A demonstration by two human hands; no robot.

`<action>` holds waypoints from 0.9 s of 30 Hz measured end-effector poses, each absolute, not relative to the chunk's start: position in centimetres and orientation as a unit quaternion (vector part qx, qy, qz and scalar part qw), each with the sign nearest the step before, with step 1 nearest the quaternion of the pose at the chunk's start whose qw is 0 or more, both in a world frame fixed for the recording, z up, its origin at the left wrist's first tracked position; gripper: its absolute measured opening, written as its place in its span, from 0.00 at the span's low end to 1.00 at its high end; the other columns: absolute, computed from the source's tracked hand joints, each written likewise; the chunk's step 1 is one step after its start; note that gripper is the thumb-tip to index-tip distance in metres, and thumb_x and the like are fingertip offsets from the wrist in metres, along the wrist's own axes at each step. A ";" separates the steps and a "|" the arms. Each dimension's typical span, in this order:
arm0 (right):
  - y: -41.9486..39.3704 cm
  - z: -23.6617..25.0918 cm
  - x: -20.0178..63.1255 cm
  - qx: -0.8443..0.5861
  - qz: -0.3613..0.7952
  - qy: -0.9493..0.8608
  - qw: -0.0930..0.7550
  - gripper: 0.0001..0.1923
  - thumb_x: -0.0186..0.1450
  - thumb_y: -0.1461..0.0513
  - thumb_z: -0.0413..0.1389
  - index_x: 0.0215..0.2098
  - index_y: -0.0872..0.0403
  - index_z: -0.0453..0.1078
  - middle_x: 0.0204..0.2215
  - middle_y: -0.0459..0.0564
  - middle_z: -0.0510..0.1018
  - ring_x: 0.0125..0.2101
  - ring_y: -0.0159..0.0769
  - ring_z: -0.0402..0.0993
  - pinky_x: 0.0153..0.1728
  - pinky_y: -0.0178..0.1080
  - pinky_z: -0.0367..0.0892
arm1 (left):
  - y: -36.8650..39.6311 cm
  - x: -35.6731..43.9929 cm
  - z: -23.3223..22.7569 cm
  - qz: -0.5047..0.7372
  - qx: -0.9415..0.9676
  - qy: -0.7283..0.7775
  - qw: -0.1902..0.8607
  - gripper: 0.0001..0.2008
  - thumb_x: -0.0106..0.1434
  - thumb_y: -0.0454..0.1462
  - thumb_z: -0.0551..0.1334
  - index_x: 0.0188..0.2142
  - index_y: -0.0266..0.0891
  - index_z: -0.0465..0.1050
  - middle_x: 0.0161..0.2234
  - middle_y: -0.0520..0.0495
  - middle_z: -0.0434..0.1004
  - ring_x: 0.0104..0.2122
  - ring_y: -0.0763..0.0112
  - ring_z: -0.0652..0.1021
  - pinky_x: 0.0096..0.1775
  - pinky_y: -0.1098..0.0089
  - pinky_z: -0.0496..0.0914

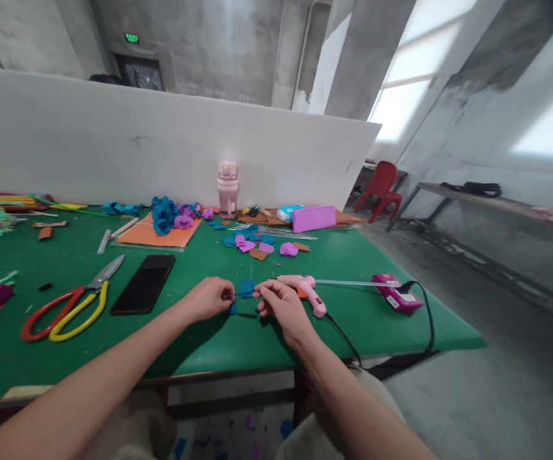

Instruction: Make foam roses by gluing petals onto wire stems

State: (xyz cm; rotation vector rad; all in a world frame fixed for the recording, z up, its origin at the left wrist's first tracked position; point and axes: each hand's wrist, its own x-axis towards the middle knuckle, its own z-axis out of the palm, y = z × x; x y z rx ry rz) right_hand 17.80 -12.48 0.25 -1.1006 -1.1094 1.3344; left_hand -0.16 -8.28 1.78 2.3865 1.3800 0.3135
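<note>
Both my hands meet near the front of the green table (199,345). My left hand (209,298) and my right hand (279,303) pinch a small blue felt piece (246,289) between them, just above the table top. A thin dark stem seems to run under it, but I cannot make it out well. A pink glue gun (305,289) lies right behind my right hand, its black cord trailing off the table's front edge.
Red and yellow scissors (72,300) and a black phone (144,283) lie at the left. Blue and purple felt flowers (173,216) sit on an orange sheet, loose petals (257,243) mid-table, a pink bottle (227,186) by the white board, a magenta power strip (396,294) at the right.
</note>
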 end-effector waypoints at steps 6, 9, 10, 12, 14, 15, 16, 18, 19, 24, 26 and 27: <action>-12.3 0.3 18.4 -0.457 0.545 -0.456 0.535 0.10 0.55 0.57 0.55 0.30 0.57 0.69 0.26 0.48 0.74 0.19 0.24 0.65 0.19 0.29 0.62 | -8.0 -0.6 2.7 0.229 0.797 0.488 0.273 0.10 0.53 0.40 0.56 0.29 0.37 0.72 0.24 0.53 0.73 0.18 0.79 0.64 0.23 0.77 0.59; -12.3 0.4 18.6 -0.451 0.544 -0.457 0.540 0.10 0.55 0.58 0.55 0.30 0.57 0.69 0.27 0.48 0.74 0.20 0.24 0.65 0.19 0.28 0.62 | -8.0 -0.8 3.1 0.240 0.791 0.485 0.286 0.12 0.52 0.42 0.57 0.29 0.36 0.73 0.25 0.51 0.74 0.19 0.78 0.65 0.24 0.77 0.60; -12.3 0.5 18.6 -0.448 0.544 -0.457 0.542 0.09 0.56 0.58 0.55 0.30 0.57 0.69 0.27 0.48 0.74 0.20 0.24 0.65 0.19 0.28 0.62 | -8.0 -0.8 3.1 0.229 0.795 0.483 0.288 0.12 0.52 0.42 0.57 0.29 0.36 0.74 0.26 0.50 0.75 0.20 0.78 0.65 0.24 0.76 0.61; -12.4 0.6 18.7 -0.445 0.545 -0.457 0.544 0.09 0.55 0.59 0.55 0.30 0.57 0.69 0.26 0.48 0.74 0.20 0.24 0.65 0.19 0.28 0.62 | -8.0 -0.7 3.1 0.199 0.805 0.479 0.288 0.13 0.52 0.43 0.57 0.29 0.36 0.75 0.26 0.49 0.75 0.21 0.76 0.66 0.25 0.76 0.61; -12.5 0.8 18.7 -0.445 0.546 -0.457 0.543 0.09 0.55 0.59 0.55 0.30 0.57 0.69 0.26 0.48 0.74 0.20 0.24 0.65 0.19 0.28 0.62 | -8.3 -0.6 3.0 0.178 0.813 0.479 0.280 0.14 0.52 0.44 0.58 0.29 0.36 0.75 0.25 0.50 0.75 0.22 0.75 0.67 0.25 0.75 0.61; -12.6 0.9 18.7 -0.445 0.547 -0.457 0.542 0.09 0.56 0.58 0.55 0.30 0.57 0.69 0.26 0.47 0.74 0.20 0.24 0.65 0.19 0.28 0.62 | -8.4 -0.6 3.1 0.168 0.818 0.479 0.271 0.14 0.51 0.45 0.58 0.28 0.37 0.74 0.25 0.50 0.74 0.22 0.74 0.68 0.25 0.75 0.60; -12.6 0.9 18.6 -0.445 0.548 -0.458 0.540 0.09 0.56 0.58 0.55 0.30 0.57 0.69 0.25 0.47 0.74 0.19 0.24 0.65 0.19 0.28 0.62 | -8.6 -0.5 3.2 0.154 0.825 0.478 0.259 0.13 0.51 0.45 0.58 0.27 0.37 0.74 0.24 0.50 0.74 0.23 0.74 0.69 0.25 0.75 0.60; -12.7 1.0 18.6 -0.444 0.551 -0.460 0.537 0.09 0.56 0.58 0.55 0.29 0.57 0.69 0.25 0.47 0.74 0.19 0.24 0.65 0.19 0.28 0.62 | -9.1 -0.4 3.4 0.112 0.844 0.474 0.224 0.12 0.49 0.45 0.60 0.26 0.38 0.72 0.24 0.50 0.74 0.23 0.73 0.69 0.25 0.75 0.58; -12.7 1.0 18.6 -0.442 0.553 -0.460 0.536 0.09 0.55 0.57 0.55 0.29 0.57 0.69 0.25 0.47 0.74 0.19 0.24 0.65 0.19 0.28 0.62 | -9.3 -0.4 3.4 0.090 0.853 0.472 0.202 0.10 0.49 0.43 0.60 0.25 0.38 0.72 0.24 0.50 0.73 0.23 0.73 0.69 0.25 0.75 0.58; -12.6 0.9 18.7 -0.447 0.552 -0.455 0.537 0.09 0.55 0.58 0.55 0.29 0.57 0.69 0.25 0.47 0.74 0.19 0.24 0.65 0.19 0.28 0.62 | -9.6 -0.3 3.4 0.083 0.856 0.485 0.159 0.07 0.49 0.37 0.56 0.23 0.38 0.72 0.23 0.49 0.73 0.23 0.72 0.69 0.27 0.74 0.58; -12.6 0.9 18.7 -0.451 0.550 -0.456 0.535 0.09 0.56 0.58 0.54 0.29 0.57 0.68 0.25 0.47 0.74 0.19 0.24 0.65 0.19 0.28 0.62 | -9.4 -0.3 3.7 0.136 0.825 0.501 0.223 0.09 0.51 0.39 0.56 0.23 0.37 0.72 0.22 0.50 0.72 0.22 0.73 0.69 0.26 0.74 0.59; -12.7 0.9 18.7 -0.451 0.550 -0.460 0.531 0.09 0.56 0.58 0.54 0.30 0.57 0.68 0.26 0.47 0.74 0.20 0.24 0.65 0.19 0.28 0.62 | -9.4 -0.3 3.8 0.170 0.800 0.510 0.267 0.10 0.51 0.41 0.57 0.24 0.37 0.72 0.22 0.51 0.72 0.21 0.74 0.68 0.25 0.75 0.59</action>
